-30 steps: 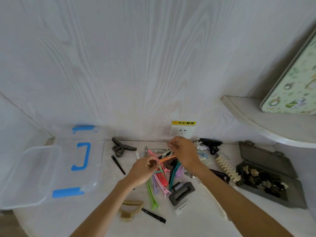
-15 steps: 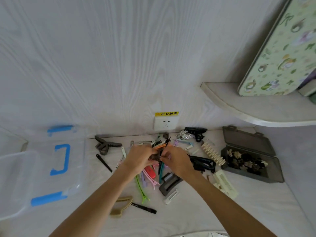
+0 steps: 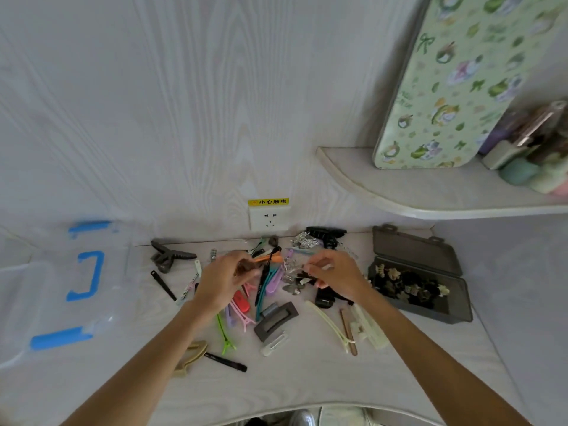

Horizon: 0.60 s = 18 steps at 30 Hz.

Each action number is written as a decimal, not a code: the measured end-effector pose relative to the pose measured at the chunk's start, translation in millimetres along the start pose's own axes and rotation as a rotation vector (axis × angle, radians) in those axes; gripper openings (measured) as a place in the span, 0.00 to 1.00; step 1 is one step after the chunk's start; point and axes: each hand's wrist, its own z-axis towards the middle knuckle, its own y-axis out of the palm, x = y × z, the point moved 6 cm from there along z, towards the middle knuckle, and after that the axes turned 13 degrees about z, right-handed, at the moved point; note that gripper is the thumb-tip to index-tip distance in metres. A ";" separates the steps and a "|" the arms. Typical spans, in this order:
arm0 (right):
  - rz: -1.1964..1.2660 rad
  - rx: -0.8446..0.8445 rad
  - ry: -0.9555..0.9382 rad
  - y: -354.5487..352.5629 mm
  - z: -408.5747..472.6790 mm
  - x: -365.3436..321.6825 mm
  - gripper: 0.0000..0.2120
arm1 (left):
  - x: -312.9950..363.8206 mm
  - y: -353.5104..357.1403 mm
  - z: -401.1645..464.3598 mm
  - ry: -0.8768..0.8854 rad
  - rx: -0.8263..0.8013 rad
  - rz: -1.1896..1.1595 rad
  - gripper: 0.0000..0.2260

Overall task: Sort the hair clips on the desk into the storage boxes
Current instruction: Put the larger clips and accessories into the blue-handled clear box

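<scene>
Your surface [image 3: 307,382]: pale woodgrain. At centre, a heap of hair clips [image 3: 264,287]. At 9 o'clock, a clear storage box [image 3: 18,302] and its blue-handled lid [image 3: 89,275]. At 3 o'clock, a grey box [image 3: 421,290], lid open, with small clips inside. At 7 o'clock, a beige claw clip [image 3: 190,356].

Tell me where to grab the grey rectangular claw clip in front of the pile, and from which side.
Take the grey claw clip across its long outer edges, coming straight down from above. It lies flat and tilted on the desk, open frame up, with bare desk on its near side. The white clip touches its near corner, so pinching mid-length, away from that corner, probably avoids dragging it.
</scene>
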 end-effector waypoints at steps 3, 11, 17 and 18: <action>0.060 0.005 0.017 -34.8 -19.4 -1.6 0.04 | 10.4 -6.4 -10.8 -0.172 0.129 -0.251 0.11; 0.051 0.465 -0.065 -196.7 -81.1 20.7 0.01 | 179.6 21.6 25.6 -0.134 -0.185 -0.748 0.08; -0.108 0.444 -0.041 -224.9 -85.1 52.1 0.08 | 271.1 78.3 41.8 0.091 -0.383 -0.604 0.17; -0.140 0.383 -0.019 -222.1 -83.5 57.2 0.10 | 276.8 85.9 40.8 0.099 -0.444 -0.608 0.20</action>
